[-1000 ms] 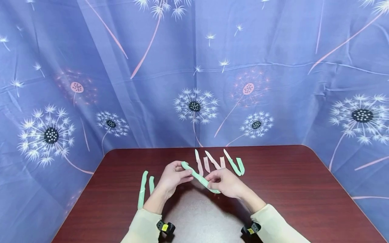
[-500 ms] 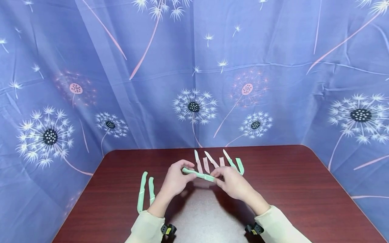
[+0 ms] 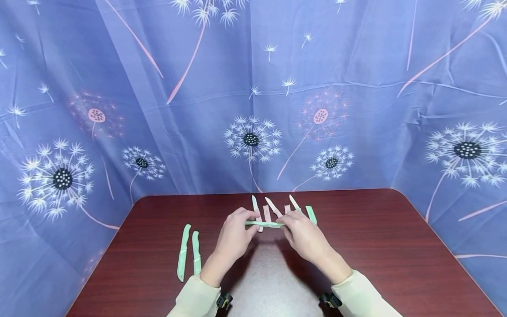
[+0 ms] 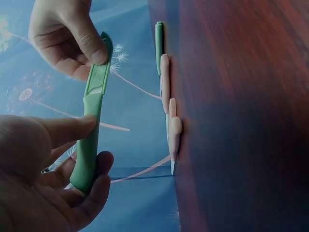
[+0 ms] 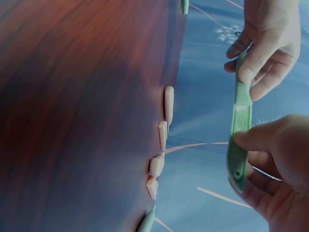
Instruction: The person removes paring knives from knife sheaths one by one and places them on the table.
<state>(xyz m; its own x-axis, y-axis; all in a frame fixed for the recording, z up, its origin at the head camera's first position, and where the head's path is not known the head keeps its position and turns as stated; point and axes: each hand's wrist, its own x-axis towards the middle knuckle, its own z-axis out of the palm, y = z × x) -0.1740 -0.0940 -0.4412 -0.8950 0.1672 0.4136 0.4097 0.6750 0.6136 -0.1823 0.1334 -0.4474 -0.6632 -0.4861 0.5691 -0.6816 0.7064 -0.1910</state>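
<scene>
1. Left grip (image 3: 234, 233) — a bare hand — grasping the handle of a mint-green knife (image 4: 86, 157); thumb on one side, fingers curled about the other.
2. Right grip (image 3: 308, 237) pinching the mint-green sheath (image 5: 237, 162) at the knife's other end, thumb laid on its flat face. A small hole shows near the sheath's tip.
3. Knife and sheath in line, held between the hands, raised above the counter (image 3: 376, 246) and running crosswise. A lighter patch shows where handle and sheath meet.
4. Beyond the hands, on the counter near its far edge, left to right: first pink knife (image 3: 259, 217), first pink sheath (image 3: 267, 213), second pink knife (image 3: 273, 207), second pink sheath (image 3: 287, 209), unsheathed green knife (image 3: 294, 203), loose green sheath (image 3: 311, 214). Pale blades bare, pointing away from the person; the right hand partly covers this row.
5. Left of the left hand: longer sheathed green knife (image 3: 183, 253) and shorter sheathed green knife (image 3: 196, 253), side by side, apart, handles away from the person.
6. Backdrop: blue dandelion-print cloth (image 3: 198, 132).
</scene>
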